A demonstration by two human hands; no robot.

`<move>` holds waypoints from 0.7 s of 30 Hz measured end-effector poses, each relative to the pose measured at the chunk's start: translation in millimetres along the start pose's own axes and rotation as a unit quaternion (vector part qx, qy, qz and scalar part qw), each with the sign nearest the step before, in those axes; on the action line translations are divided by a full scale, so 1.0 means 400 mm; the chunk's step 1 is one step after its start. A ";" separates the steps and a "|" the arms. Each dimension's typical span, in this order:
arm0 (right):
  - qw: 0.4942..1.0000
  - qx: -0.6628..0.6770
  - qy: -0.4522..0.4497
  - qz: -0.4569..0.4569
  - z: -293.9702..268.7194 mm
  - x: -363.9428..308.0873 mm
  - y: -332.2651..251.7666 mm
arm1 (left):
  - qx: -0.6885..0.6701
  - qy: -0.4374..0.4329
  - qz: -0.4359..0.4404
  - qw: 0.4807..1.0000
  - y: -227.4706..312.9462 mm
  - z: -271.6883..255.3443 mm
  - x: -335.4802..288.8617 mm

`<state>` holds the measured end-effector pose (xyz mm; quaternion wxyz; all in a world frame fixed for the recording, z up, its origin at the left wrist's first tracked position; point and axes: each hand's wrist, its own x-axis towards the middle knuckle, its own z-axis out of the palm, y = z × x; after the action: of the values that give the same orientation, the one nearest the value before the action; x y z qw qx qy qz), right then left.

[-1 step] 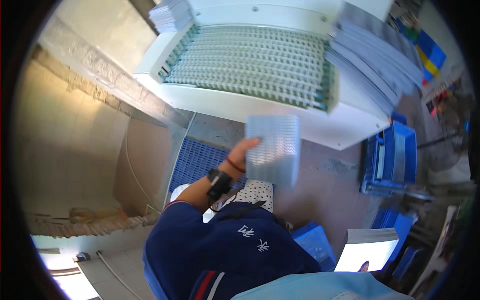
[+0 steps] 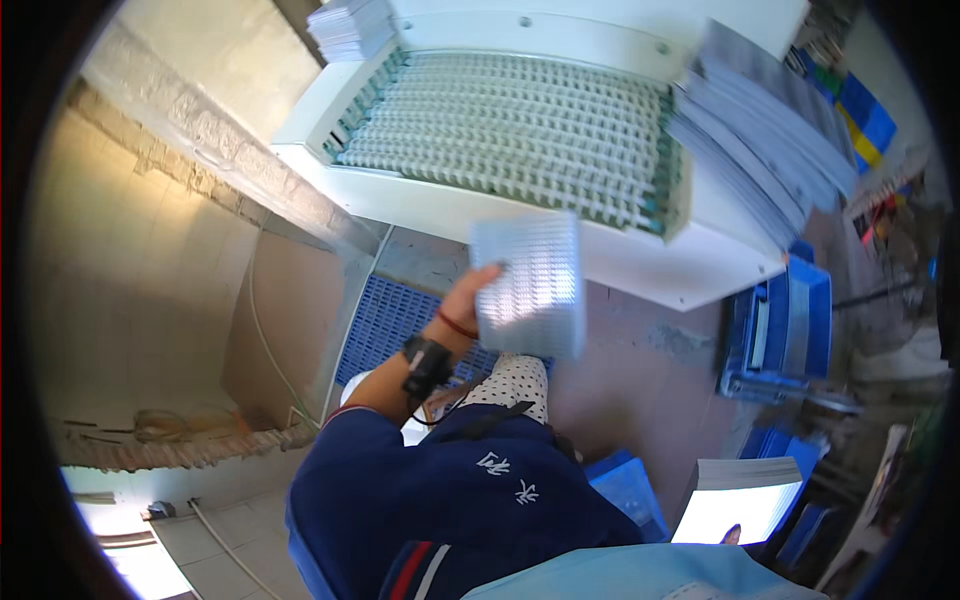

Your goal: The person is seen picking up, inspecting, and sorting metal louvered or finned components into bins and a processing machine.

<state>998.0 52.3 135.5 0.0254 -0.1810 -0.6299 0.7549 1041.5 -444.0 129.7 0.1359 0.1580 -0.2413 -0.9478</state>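
Note:
My left hand (image 2: 468, 297) grips the left edge of a pale, translucent rectangular panel (image 2: 530, 285) with fine rows of ridges, its thumb on the upper face. The panel is held in the air in front of the white machine (image 2: 610, 265), whose bed of pale green rollers (image 2: 500, 130) lies beyond it. At the lower right, only a finger or thumb of my right hand (image 2: 733, 536) shows, lying over the edge of a thick stack of white sheets (image 2: 725, 508). The rest of that hand is hidden.
Grey-white panels (image 2: 755, 130) lie stacked on the machine's right end, and a smaller stack (image 2: 350, 30) is at its far left. Blue crates (image 2: 805, 315) stand to the right. A blue slatted mat (image 2: 385, 325) lies on the floor by a wall at left.
My left hand and the ridged panel have shifted a little left and away from me. The finger on the white stack stays in place.

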 end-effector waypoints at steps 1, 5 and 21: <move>1.000 -0.001 -0.020 -0.008 0.051 -0.003 0.012 | 0.015 0.051 0.072 0.996 0.088 -0.012 -0.006; 0.992 -0.003 -0.108 -0.058 0.271 0.047 -0.029 | 0.035 0.118 0.270 0.955 0.461 -0.021 0.022; 0.975 0.064 -0.206 -0.051 0.919 -0.135 -0.234 | 0.034 0.435 0.326 0.839 1.168 -0.350 0.154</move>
<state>918.5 -289.3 290.4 -0.0549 0.0122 -0.5805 0.8123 1121.0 -918.2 232.5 0.5228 0.4703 -0.2272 -0.6737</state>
